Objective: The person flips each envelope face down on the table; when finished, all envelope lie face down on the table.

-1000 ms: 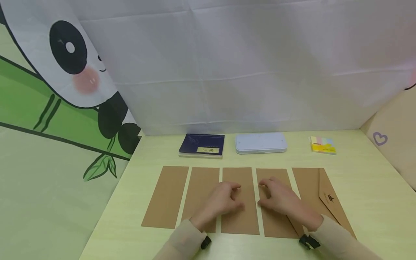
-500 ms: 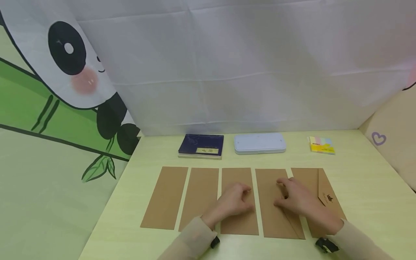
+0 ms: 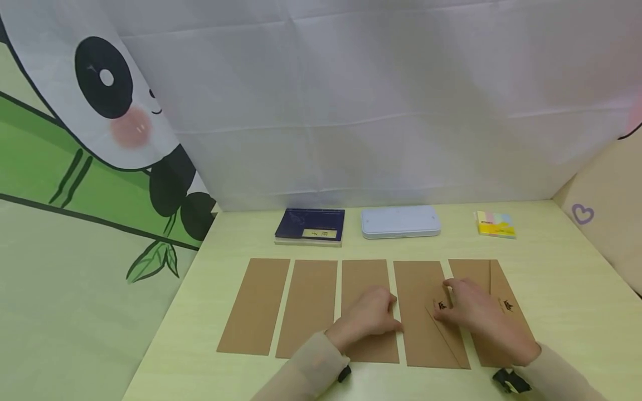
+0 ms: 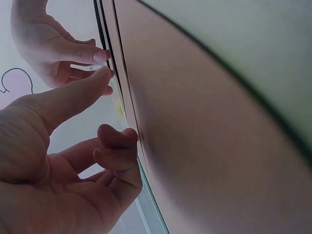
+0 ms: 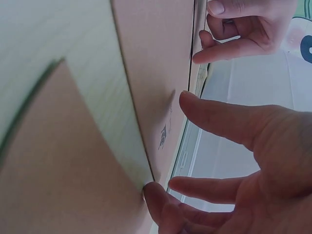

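Several flat brown paper envelopes lie in a row on the table. My left hand [image 3: 368, 317] is over the third envelope [image 3: 360, 274] from the left, its fingertips at the gap beside the fourth envelope [image 3: 415, 312]. Thumb and fingers are apart in the left wrist view, with nothing between them. My right hand [image 3: 484, 320] reaches across the rightmost envelope [image 3: 470, 269], fingertips at the fourth envelope's right edge. That fourth envelope shows a diagonal flap and a small black crown print, partly covered by the fingers. In the right wrist view the thumb and fingers are spread.
Behind the row stand a dark blue notebook [image 3: 306, 224], a pale blue flat case [image 3: 400, 221] and a pack of sticky notes [image 3: 495, 224]. Two more envelopes, the leftmost [image 3: 254, 306] and its neighbour [image 3: 308, 306], lie at left. A white cloth [image 3: 376, 111] hangs at the back.
Both hands have moved right. The left went from the third envelope's middle to its right edge; the right slid across the fourth envelope to its right edge, uncovering its flap.
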Demonstrator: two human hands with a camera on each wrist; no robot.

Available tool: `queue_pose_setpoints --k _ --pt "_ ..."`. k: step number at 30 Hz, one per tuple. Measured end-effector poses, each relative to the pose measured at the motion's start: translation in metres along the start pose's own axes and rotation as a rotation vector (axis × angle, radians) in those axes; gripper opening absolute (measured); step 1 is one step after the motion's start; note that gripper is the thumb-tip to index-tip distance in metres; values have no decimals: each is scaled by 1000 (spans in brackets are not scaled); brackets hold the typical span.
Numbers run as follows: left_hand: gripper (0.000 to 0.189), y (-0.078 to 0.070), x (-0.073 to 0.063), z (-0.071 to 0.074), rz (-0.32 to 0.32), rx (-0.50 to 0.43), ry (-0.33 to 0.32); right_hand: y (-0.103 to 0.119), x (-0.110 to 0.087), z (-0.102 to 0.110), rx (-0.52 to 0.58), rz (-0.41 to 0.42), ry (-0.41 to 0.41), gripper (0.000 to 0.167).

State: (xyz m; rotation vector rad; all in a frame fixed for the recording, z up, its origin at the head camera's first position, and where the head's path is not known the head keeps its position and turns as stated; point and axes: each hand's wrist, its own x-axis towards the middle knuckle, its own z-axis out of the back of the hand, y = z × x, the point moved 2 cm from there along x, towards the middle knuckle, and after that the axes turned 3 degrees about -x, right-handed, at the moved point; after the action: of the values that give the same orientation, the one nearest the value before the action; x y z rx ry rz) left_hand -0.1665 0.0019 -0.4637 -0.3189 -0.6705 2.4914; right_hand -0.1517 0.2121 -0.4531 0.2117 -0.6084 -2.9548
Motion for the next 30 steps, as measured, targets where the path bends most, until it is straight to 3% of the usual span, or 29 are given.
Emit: queue_pose_setpoints --k 10,25,30 --pt "45 -3 2 -3 46 -25 4 -3 3 0 49 -19 23 78" --pt "43 -9 7 -5 0 59 16 -3 6 1 82 -100 39 81" --pt "43 -10 10 -6 16 47 25 -5 7 1 110 -97 30 82"
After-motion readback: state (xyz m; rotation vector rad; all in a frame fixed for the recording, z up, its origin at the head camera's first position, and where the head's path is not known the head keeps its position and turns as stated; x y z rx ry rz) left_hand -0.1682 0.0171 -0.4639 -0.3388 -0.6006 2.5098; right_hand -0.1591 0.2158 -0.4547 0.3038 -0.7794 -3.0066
